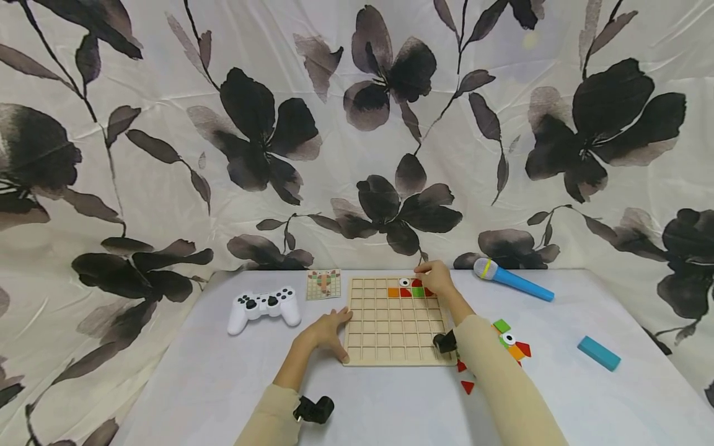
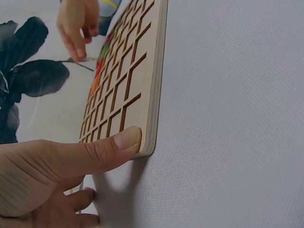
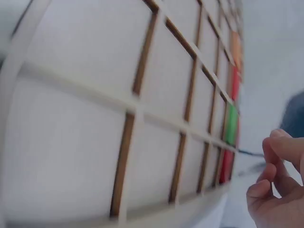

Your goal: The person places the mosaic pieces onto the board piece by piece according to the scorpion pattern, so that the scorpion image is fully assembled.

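Observation:
A wooden grid board (image 1: 398, 331) lies on the table. My left hand (image 1: 326, 331) is at its left edge, the thumb (image 2: 111, 147) resting on the near left corner and the other fingers beside the edge. My right hand (image 1: 437, 280) is over the far right part of the board, thumb and forefinger close together in the right wrist view. Whether a small piece is between them cannot be made out. Below it sit coloured tiles: an orange tile (image 1: 393, 292), a green tile (image 1: 418, 292), red pieces (image 3: 234, 81) and a round eye tile (image 1: 404, 282).
A small pattern card (image 1: 323, 285) and a white game controller (image 1: 264, 308) lie left of the board. To the right are a blue toy microphone (image 1: 515, 282), loose coloured pieces (image 1: 515, 352) partly behind my right sleeve, and a teal block (image 1: 599, 354). A floral cloth hangs behind.

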### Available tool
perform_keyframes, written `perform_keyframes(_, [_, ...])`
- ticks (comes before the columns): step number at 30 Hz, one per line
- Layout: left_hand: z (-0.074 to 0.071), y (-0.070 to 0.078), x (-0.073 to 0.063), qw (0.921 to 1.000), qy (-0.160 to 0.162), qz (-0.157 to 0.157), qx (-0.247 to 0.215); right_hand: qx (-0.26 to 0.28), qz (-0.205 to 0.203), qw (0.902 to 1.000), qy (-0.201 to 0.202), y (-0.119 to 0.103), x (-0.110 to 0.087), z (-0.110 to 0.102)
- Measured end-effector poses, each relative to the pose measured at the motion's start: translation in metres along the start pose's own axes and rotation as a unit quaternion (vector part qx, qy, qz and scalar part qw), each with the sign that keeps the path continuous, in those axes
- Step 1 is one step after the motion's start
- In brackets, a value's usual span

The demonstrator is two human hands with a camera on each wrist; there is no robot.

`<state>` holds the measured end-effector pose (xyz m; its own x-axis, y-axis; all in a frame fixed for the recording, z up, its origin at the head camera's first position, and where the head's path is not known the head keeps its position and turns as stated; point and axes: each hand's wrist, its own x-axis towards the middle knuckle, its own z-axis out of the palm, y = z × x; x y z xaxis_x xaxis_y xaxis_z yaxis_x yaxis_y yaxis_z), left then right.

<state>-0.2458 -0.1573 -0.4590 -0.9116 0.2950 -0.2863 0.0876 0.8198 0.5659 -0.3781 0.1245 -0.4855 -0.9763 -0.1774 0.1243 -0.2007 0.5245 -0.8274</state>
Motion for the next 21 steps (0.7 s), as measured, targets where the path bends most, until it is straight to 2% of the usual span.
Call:
perform_keyframes(6, [0.001,-0.001,-0.001,1.0,0.002,0.002,-0.005,-0.023,-0.062,0.9974,-0.027,0.005,-0.022,-0.034])
perform_keyframes(7, [0.001,-0.001,0.0,1.0,0.001,0.001,-0.004,-0.046,-0.041,0.9976,-0.032,-0.009,-0.035,-0.042])
perform_keyframes(9, [0.001,-0.001,0.0,1.0,-0.001,0.001,-0.003,-0.062,-0.057,0.9957,-0.038,-0.009,-0.047,-0.053])
perform_keyframes(11, [0.001,-0.001,0.0,1.0,0.0,0.003,0.001,-0.083,-0.053,0.9942,-0.043,-0.009,-0.059,-0.065])
perform_keyframes(14, [0.0,-0.001,0.0,1.0,0.003,0.005,0.001,-0.106,-0.04,0.9925,-0.045,0.0,-0.077,-0.082])
perform_keyframes(21, [0.001,0.0,-0.001,1.0,0.006,0.006,0.003,-0.122,0.03,0.9901,-0.061,0.021,-0.119,-0.118])
